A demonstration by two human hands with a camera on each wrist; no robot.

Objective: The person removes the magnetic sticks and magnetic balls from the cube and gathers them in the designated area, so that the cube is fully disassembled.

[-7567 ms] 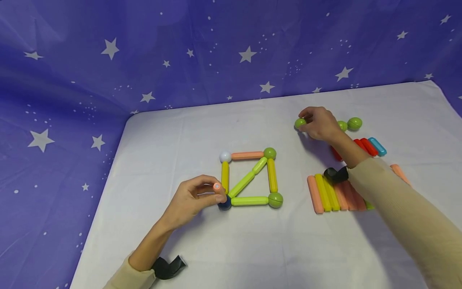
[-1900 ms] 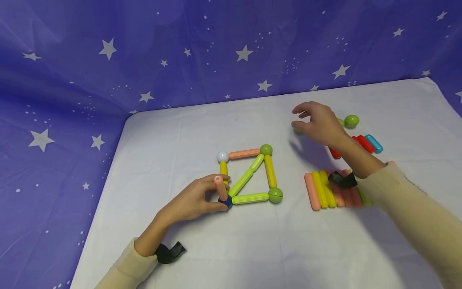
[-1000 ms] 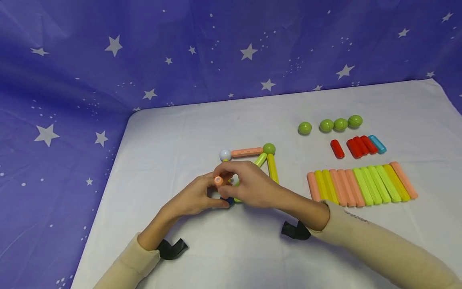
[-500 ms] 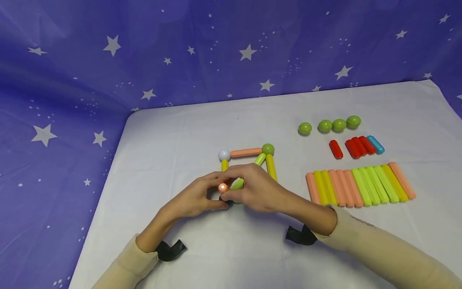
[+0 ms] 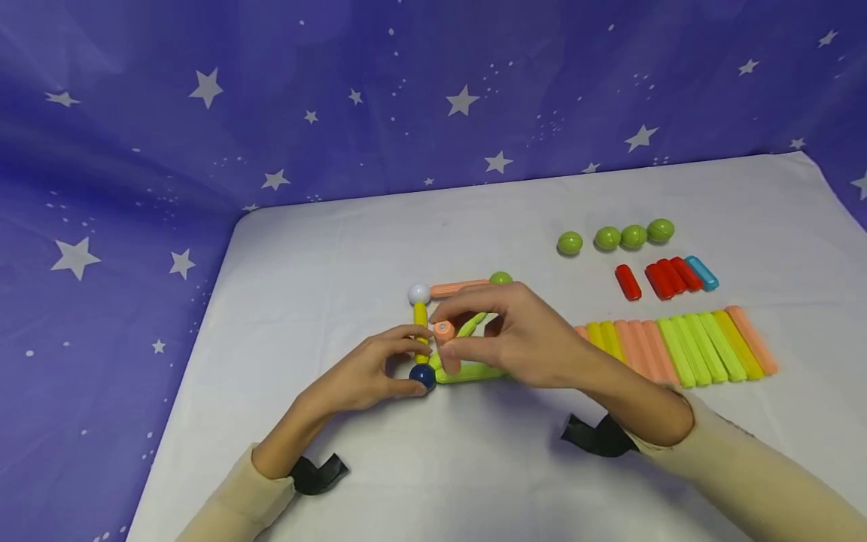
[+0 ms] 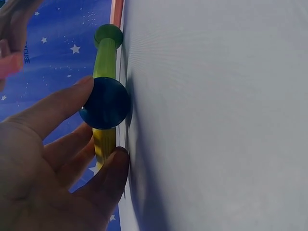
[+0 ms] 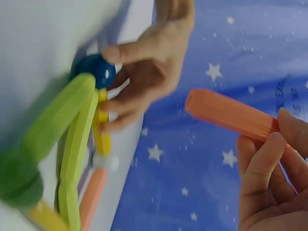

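My left hand [image 5: 369,373] steadies the frame's near-left corner. Its thumb presses the dark blue ball [image 6: 105,103] and its other fingers lie along the yellow magnetic rod [image 6: 104,144]. My right hand [image 5: 535,339] pinches a salmon magnetic rod [image 7: 231,113] between thumb and fingers, raised above the frame and apart from the blue ball. The flat frame also has a white ball [image 5: 419,293], a green ball [image 5: 501,278], a salmon rod [image 5: 459,289] and lime rods [image 5: 470,373]. My right hand hides the frame's right side in the head view.
Right of the frame lies a row of salmon, yellow and lime rods [image 5: 691,350]. Behind it are short red rods [image 5: 628,282], a short blue rod [image 5: 701,272] and several green balls [image 5: 607,239]. A starry purple cloth [image 5: 372,90] hangs behind the white table.
The salmon rod, earlier in the left hand, then upright on the blue ball, was taken by the right hand and has come off rightward. The left hand stays at the corner.
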